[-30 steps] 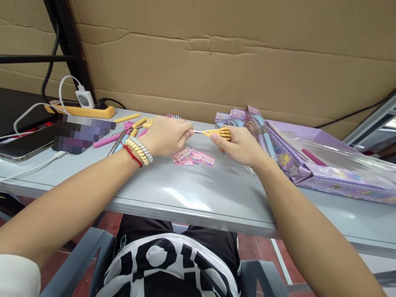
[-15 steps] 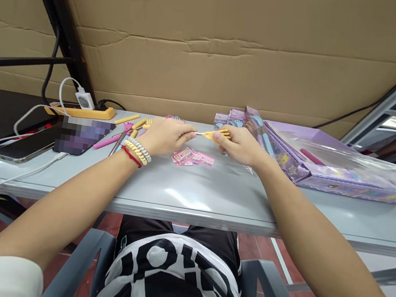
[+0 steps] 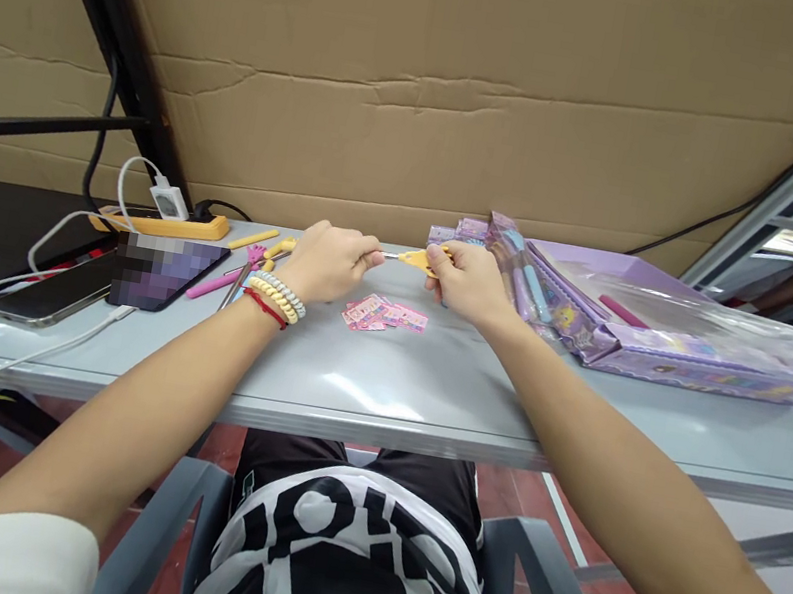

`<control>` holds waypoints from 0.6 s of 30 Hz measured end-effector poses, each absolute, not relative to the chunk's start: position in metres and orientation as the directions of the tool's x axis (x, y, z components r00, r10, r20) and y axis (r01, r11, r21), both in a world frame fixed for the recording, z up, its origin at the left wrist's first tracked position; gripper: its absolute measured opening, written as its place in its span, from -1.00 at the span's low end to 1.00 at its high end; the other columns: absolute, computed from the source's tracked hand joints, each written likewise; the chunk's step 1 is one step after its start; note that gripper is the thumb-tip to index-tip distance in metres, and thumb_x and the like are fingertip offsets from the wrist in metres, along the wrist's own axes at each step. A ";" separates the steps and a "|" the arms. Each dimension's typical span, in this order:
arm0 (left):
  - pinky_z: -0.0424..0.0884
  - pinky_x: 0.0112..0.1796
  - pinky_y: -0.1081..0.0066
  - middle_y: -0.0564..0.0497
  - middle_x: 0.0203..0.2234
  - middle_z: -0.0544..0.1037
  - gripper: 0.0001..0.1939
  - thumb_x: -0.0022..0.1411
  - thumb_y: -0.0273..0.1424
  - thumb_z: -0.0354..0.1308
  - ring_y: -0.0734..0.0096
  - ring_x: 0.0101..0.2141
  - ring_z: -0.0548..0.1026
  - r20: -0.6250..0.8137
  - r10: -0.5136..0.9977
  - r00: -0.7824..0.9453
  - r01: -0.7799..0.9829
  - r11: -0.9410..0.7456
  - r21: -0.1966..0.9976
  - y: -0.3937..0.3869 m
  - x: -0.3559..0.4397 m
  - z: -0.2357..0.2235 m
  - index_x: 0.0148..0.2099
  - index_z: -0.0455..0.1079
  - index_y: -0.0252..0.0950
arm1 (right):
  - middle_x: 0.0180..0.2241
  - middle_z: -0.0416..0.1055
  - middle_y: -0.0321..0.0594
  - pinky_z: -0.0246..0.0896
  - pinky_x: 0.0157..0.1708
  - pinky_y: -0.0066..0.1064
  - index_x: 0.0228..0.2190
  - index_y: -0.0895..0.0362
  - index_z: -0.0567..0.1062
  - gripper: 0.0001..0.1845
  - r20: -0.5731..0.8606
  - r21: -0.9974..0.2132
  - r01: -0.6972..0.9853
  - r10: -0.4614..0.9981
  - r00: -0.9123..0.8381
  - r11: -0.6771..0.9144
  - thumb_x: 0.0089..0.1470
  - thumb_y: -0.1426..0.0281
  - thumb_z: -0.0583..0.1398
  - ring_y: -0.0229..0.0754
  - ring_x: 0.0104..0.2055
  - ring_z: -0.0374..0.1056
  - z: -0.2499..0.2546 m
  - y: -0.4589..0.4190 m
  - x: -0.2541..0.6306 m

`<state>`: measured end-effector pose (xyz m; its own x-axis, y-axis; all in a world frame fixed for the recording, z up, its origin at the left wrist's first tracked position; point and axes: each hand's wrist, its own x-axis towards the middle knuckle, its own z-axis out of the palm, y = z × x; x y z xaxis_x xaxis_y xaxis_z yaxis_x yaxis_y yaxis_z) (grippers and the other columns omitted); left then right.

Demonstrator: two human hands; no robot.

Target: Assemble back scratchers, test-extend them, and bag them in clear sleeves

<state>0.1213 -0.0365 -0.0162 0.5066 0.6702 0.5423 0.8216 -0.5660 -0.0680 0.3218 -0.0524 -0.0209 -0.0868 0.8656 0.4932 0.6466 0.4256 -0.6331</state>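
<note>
Between my hands, above the desk, is a thin metal rod with a yellow hand-shaped end (image 3: 414, 258). My right hand (image 3: 471, 284) pinches the yellow end, covering part of it. My left hand (image 3: 332, 264) is closed on the rod's other end, and its fingers hide what is there. Below them several small pink printed slips (image 3: 384, 314) lie in a loose pile, touched by neither hand. Beside my left wrist lie a pink stick with a hand-shaped top (image 3: 214, 283) and yellow sticks (image 3: 254, 239), partly covered by that hand.
At the right stands an open purple box (image 3: 711, 368) with clear plastic film and a pink stick inside. Wrapped blue and purple pieces (image 3: 526, 273) lean against it. Phones (image 3: 168, 274), white cables and a yellow power strip (image 3: 172, 225) occupy the left. A cardboard panel (image 3: 431, 90) rises behind the desk.
Both hands have shifted slightly left and up with the rod. My right hand now covers more of the yellow end, whose fingers showed earlier. The pink slips have stayed put.
</note>
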 end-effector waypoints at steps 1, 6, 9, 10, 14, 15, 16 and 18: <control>0.19 -0.27 0.25 -0.04 -0.38 0.57 -0.65 0.32 -0.27 -0.13 0.23 -0.29 0.46 0.566 0.648 0.509 0.818 -0.569 -0.083 -0.034 0.121 -0.016 -0.24 0.48 -0.19 | -0.67 0.32 -0.28 -0.05 -0.52 -0.43 -0.63 0.15 0.33 -0.59 0.520 -0.620 0.656 0.851 -0.067 0.430 0.15 0.18 0.08 -0.30 -0.59 0.18 -0.021 -0.051 0.322; 0.10 -0.10 0.08 -0.04 -0.37 0.53 -0.67 0.30 -0.29 -0.12 0.17 -0.20 0.38 0.672 0.586 0.453 0.844 -0.524 -0.113 -0.021 0.109 -0.011 -0.26 0.49 -0.16 | -0.73 0.21 -0.30 -0.12 -0.56 -0.43 -0.72 0.14 0.27 -0.54 0.589 -0.615 0.672 0.807 0.044 0.412 0.12 0.22 0.12 -0.32 -0.62 0.12 -0.017 -0.044 0.333; 0.06 -0.10 0.05 -0.07 -0.30 0.50 -0.66 0.31 -0.30 -0.13 0.14 -0.14 0.33 0.721 0.595 0.355 0.891 -0.449 -0.068 -0.015 0.092 -0.006 -0.27 0.48 -0.19 | -0.73 0.23 -0.31 -0.07 -0.61 -0.45 -0.67 0.15 0.33 -0.55 0.558 -0.731 0.560 0.814 0.162 0.390 0.14 0.17 0.13 -0.35 -0.67 0.12 -0.010 -0.039 0.352; 0.05 -0.10 0.05 -0.08 -0.26 0.48 -0.66 0.32 -0.29 -0.14 0.13 -0.12 0.30 0.739 0.594 0.319 0.903 -0.426 -0.048 -0.013 0.085 -0.004 -0.26 0.47 -0.20 | -0.73 0.24 -0.31 -0.06 -0.62 -0.46 -0.64 0.16 0.35 -0.57 0.541 -0.782 0.494 0.808 0.234 0.381 0.15 0.17 0.11 -0.35 -0.70 0.12 -0.007 -0.038 0.360; 0.00 -0.09 0.03 -0.01 -0.19 0.43 -0.60 0.36 -0.18 -0.21 0.17 -0.04 0.19 0.787 0.586 0.193 0.931 -0.363 0.043 -0.008 0.052 0.001 -0.18 0.42 -0.21 | -0.72 0.24 -0.32 -0.07 -0.67 -0.45 -0.60 0.16 0.30 -0.65 0.462 -0.887 0.291 0.731 0.502 0.360 0.19 0.30 0.09 -0.38 -0.75 0.11 0.009 -0.037 0.390; -0.01 -0.09 0.03 0.01 -0.20 0.42 -0.58 0.36 -0.15 -0.23 0.17 -0.03 0.16 0.790 0.588 0.174 0.933 -0.355 0.060 -0.007 0.044 0.002 -0.17 0.41 -0.21 | -0.72 0.24 -0.33 -0.08 -0.67 -0.45 -0.60 0.17 0.30 -0.66 0.447 -0.894 0.265 0.704 0.552 0.361 0.19 0.34 0.09 -0.40 -0.76 0.11 0.013 -0.038 0.398; -0.02 -0.09 0.03 0.03 -0.21 0.42 -0.56 0.37 -0.12 -0.25 0.18 -0.02 0.14 0.794 0.590 0.149 0.936 -0.344 0.080 -0.006 0.037 0.002 -0.17 0.41 -0.21 | -0.72 0.23 -0.33 -0.09 -0.67 -0.46 -0.60 0.17 0.29 -0.66 0.440 -0.896 0.249 0.667 0.601 0.367 0.19 0.35 0.08 -0.42 -0.76 0.10 0.017 -0.038 0.405; -0.03 -0.08 0.05 0.06 -0.21 0.42 -0.53 0.36 -0.07 -0.26 0.18 -0.02 0.14 0.792 0.602 0.097 0.940 -0.317 0.126 -0.002 0.024 0.002 -0.17 0.39 -0.21 | -0.73 0.19 -0.36 -0.11 -0.66 -0.46 -0.59 0.17 0.27 -0.66 0.428 -0.894 0.238 0.565 0.705 0.380 0.20 0.34 0.06 -0.44 -0.77 0.09 0.021 -0.038 0.420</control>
<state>0.0240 -0.0025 0.0021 0.0972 0.6023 0.7923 0.9399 -0.3175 0.1261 0.4197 -0.0378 0.0207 0.7052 0.5650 0.4284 0.2380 0.3805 -0.8936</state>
